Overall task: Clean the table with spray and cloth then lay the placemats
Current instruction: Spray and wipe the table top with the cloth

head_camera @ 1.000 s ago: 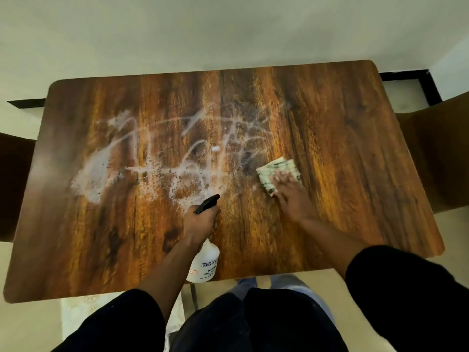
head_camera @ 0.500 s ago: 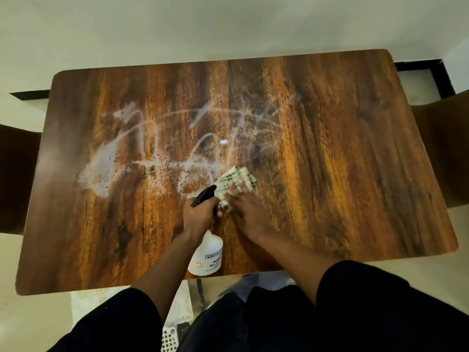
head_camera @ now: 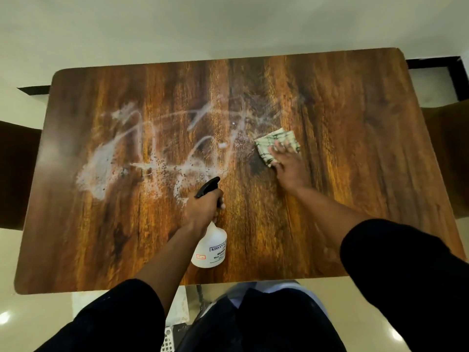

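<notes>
Head view shows the wooden bench (head_camera: 355, 199), hard and slick where white spray residue (head_camera: 101, 168) lies at left. My left hand (head_camera: 203, 207) grips the light, rigid spray bottle (head_camera: 210, 250) by its neck. My right hand (head_camera: 289, 166), fingers (head_camera: 281, 148) flat, presses the soft cloth (head_camera: 276, 141) at centre-right.

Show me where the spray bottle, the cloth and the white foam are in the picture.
spray bottle (head_camera: 212, 250), head view, on its white body just above the label.
cloth (head_camera: 269, 143), head view, on the checked part left of the fingers.
white foam (head_camera: 97, 171), head view, on the thick patch at the left.
</notes>
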`<state>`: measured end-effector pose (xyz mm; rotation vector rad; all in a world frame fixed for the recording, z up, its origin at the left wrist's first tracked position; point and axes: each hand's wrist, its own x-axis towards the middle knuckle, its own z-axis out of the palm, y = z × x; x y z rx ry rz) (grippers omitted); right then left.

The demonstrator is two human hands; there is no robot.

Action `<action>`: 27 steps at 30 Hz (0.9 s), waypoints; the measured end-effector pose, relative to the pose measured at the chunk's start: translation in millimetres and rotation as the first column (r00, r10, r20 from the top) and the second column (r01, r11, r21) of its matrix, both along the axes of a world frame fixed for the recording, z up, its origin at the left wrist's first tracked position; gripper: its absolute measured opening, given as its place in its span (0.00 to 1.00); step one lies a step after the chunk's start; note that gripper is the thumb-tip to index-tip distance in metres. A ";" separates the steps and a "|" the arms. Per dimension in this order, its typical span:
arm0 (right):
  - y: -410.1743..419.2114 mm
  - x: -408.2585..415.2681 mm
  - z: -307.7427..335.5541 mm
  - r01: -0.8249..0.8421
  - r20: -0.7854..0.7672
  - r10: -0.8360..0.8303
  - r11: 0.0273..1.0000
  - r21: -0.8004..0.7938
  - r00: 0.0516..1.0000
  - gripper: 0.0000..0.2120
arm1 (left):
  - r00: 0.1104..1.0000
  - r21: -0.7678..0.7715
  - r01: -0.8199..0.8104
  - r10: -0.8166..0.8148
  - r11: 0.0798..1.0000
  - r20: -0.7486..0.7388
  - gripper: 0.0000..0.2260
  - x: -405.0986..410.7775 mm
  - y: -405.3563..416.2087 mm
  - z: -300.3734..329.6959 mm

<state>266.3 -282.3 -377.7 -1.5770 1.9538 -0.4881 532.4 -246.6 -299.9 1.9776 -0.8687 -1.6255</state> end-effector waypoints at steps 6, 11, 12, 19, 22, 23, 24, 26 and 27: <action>-16.5 21.5 4.0 0.200 -0.032 -0.200 0.980 0.000 0.979 0.27 | 1.000 -0.031 -0.017 0.018 0.999 0.007 0.07 -13.0 -10.7 1.0; 6.6 62.6 -4.2 -0.225 -0.102 0.216 0.971 -0.083 0.971 0.27 | 0.999 -0.037 -0.038 0.039 0.999 0.036 0.10 -28.3 -29.8 -0.2; 11.7 68.2 -6.6 -0.316 -0.118 0.304 0.943 -0.102 0.945 0.28 | 0.998 -0.028 -0.049 0.051 0.998 0.045 0.09 -30.7 -34.6 -0.3; -12.1 37.7 -24.1 -0.521 -0.081 0.515 0.836 -0.175 0.854 0.29 | 0.994 -0.042 -0.093 0.094 0.995 0.048 0.05 -48.2 -62.6 -1.6; -44.6 7.6 -23.0 -0.448 -0.113 0.436 0.884 -0.134 0.893 0.34 | 0.997 -0.043 -0.077 0.078 0.996 0.025 0.07 -57.1 -72.9 0.1; -58.6 -4.2 -22.5 -0.393 -0.116 0.380 0.911 -0.125 0.918 0.34 | 0.998 -0.038 -0.066 0.066 0.997 0.018 0.08 -60.9 -75.8 -0.1; -72.8 -16.7 -20.7 -0.330 -0.116 0.317 0.937 -0.114 0.941 0.32 | 0.998 -0.031 -0.055 0.055 0.998 0.015 0.08 -65.0 -78.2 -0.7; -100.2 -45.4 -18.5 -0.179 -0.113 0.166 0.977 -0.113 0.980 0.29 | 0.998 -0.012 -0.041 0.041 0.999 0.046 0.07 -75.5 -83.7 -1.0; -112.7 -59.8 -19.1 -0.094 -0.106 0.082 0.989 -0.115 0.991 0.28 | 0.998 -0.005 -0.033 0.033 0.999 0.058 0.06 -81.1 -87.1 -0.6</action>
